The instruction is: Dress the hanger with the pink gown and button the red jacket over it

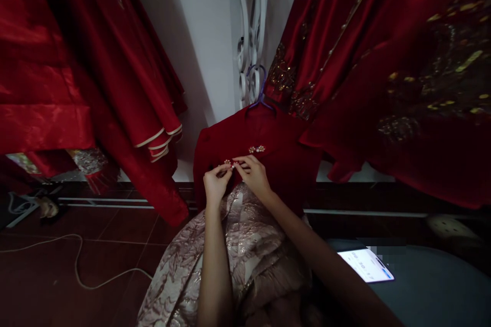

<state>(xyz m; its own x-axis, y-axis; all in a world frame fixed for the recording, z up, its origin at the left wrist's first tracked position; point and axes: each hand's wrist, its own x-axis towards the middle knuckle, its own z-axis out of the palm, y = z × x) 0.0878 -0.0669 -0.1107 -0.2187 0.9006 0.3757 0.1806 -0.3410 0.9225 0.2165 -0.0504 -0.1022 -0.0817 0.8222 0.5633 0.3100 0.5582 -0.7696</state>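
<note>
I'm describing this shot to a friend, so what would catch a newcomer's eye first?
Probably the dark red top on a purple hanger at centre, where the left hand and right hand meet at its front. The bright phone glows at lower right, and more red garments hang on both sides.

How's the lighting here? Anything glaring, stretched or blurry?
Head view: dim overall, phone screen glaring brightest; head view again: shadow on the white wall, glints on the brocade fabric, hanging red garments slanting outward, perhaps from a wide lens; same view: on the red top, fine detail between left hand and right hand is too small and dark to read.
</note>
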